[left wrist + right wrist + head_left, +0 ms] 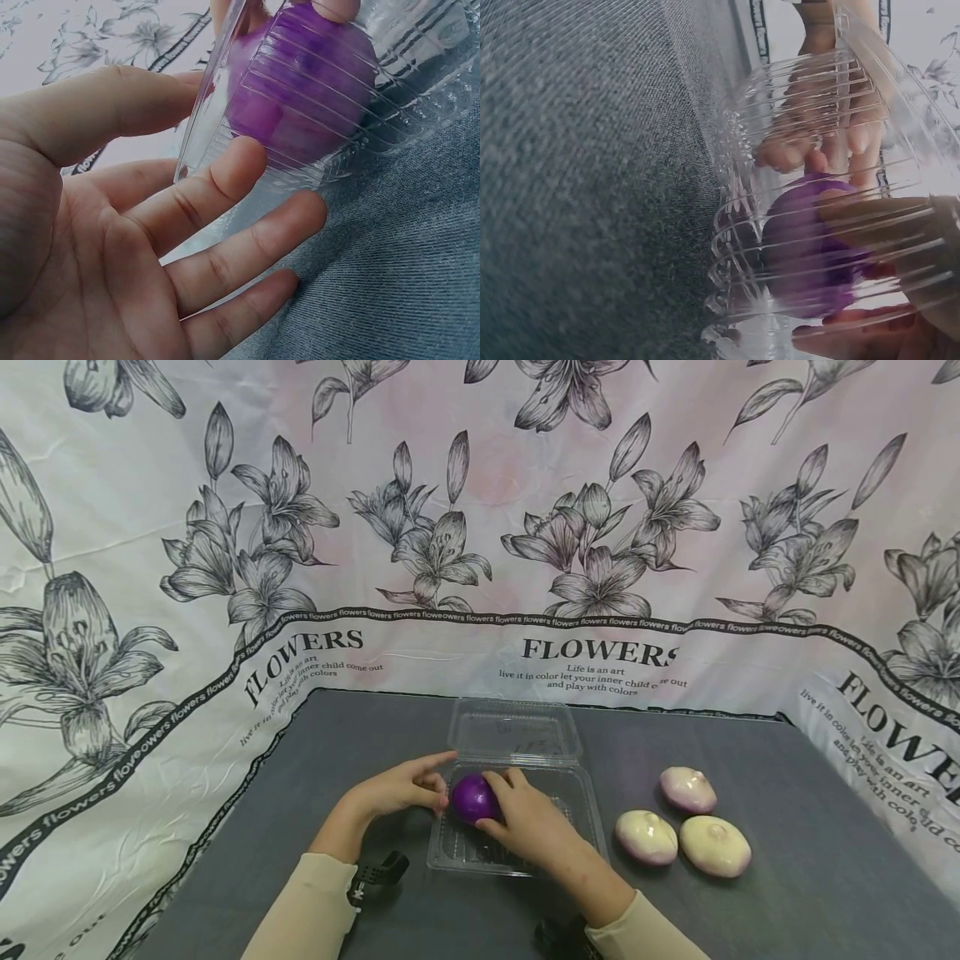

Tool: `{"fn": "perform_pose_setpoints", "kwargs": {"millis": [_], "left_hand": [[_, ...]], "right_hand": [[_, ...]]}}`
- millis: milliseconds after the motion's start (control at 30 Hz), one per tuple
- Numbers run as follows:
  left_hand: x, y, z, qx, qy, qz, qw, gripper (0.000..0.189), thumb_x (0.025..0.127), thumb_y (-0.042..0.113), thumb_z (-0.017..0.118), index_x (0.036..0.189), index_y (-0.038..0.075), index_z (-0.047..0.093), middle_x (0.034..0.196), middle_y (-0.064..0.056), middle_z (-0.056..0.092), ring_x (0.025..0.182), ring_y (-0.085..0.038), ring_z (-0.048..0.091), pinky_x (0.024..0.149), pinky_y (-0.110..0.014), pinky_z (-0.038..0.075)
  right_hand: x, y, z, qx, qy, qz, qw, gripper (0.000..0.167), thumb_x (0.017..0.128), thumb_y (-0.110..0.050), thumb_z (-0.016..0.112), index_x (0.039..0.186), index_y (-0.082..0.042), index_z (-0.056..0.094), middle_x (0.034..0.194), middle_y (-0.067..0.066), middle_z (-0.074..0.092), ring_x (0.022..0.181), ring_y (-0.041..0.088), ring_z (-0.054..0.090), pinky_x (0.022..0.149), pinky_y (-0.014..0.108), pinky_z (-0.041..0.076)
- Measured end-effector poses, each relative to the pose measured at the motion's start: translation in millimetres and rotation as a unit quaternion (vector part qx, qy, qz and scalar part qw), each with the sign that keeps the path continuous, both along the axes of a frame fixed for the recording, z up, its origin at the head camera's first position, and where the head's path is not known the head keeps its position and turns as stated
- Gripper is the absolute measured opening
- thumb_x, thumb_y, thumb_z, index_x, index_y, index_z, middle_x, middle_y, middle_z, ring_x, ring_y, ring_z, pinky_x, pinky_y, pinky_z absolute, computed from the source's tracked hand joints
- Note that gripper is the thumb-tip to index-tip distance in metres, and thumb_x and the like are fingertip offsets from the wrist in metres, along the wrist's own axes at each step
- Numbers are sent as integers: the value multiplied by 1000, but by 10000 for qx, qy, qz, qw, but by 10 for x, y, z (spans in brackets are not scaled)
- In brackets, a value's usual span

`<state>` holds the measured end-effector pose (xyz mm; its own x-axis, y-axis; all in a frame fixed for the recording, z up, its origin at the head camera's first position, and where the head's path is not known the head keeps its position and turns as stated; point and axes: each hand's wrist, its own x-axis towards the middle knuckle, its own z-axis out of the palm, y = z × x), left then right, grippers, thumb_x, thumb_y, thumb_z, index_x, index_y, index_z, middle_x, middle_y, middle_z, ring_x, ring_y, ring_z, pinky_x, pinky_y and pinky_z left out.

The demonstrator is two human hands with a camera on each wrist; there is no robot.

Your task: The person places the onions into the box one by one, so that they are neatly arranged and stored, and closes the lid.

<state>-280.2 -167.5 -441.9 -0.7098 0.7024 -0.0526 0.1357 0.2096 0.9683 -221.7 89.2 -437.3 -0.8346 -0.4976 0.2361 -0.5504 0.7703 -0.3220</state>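
Observation:
A shiny purple onion [474, 798] sits inside the left part of a clear plastic clamshell container [517, 864], whose lid [513, 731] lies folded back. From above, the right hand [528, 818] holds it, thumb and fingers spread round its side. At the container's left rim is the left hand [405, 787], index finger extended toward the back corner. In the left wrist view, the loosely bent fingers [225, 259] lie outside the ribbed wall, and the thumb is at the rim. Through that wall the purple onion shows in both wrist views.
Three pale, purple-tinged onions lie right of the container: one at the back [687, 790], one at front left [647, 838] and one at front right [716, 847]. They rest on a dark grey cloth-covered table [360, 902]. A flower-printed curtain [435, 652] borders it behind and at the sides.

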Motion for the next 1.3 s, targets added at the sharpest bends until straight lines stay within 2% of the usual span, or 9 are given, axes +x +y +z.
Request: {"fn": "perform_pose_setpoints", "kwargs": {"millis": [400, 700, 833, 1067, 1300], "left_hand": [[2, 11, 19, -107, 32, 67, 9999, 83, 99, 2, 64, 164, 0, 12, 86, -4, 64, 84, -24, 63, 87, -49, 54], [19, 13, 35, -112, 31, 125, 9999, 83, 99, 3, 65, 163, -1, 13, 87, -5, 65, 86, -27, 65, 88, -49, 53], [23, 15, 37, -123, 23, 145, 9998, 83, 99, 3, 65, 163, -1, 13, 88, -5, 65, 86, -27, 65, 88, -49, 54], [19, -2, 25, -113, 15, 132, 9998, 83, 99, 3, 65, 163, 0, 13, 87, -6, 64, 86, -28, 64, 89, -50, 53], [2, -9, 7, -102, 9, 88, 9999, 84, 99, 4, 65, 164, 1, 12, 88, -7, 64, 86, -27, 64, 90, -52, 52]], "right_hand": [[27, 33, 104, 17, 45, -35, 10000, 69, 91, -37, 80, 145, -3, 53, 124, 18, 56, 98, 30, 69, 82, 43, 58], [67, 156, 359, -13, -145, -445, 9989, 72, 93, -41, 77, 150, -6, 49, 138, 20, 53, 107, 34, 67, 88, 48, 56], [77, 238, 456, -101, -169, -591, 9981, 73, 93, -42, 76, 151, -8, 49, 138, 19, 53, 102, 31, 67, 86, 48, 56], [62, 401, 579, -242, -82, -717, 9971, 70, 93, -42, 76, 149, -8, 51, 140, 18, 53, 118, 36, 62, 95, 54, 51], [29, 585, 672, -287, -30, -792, 9964, 70, 95, -42, 74, 148, -4, 51, 138, 20, 53, 120, 39, 60, 97, 56, 49]]}}
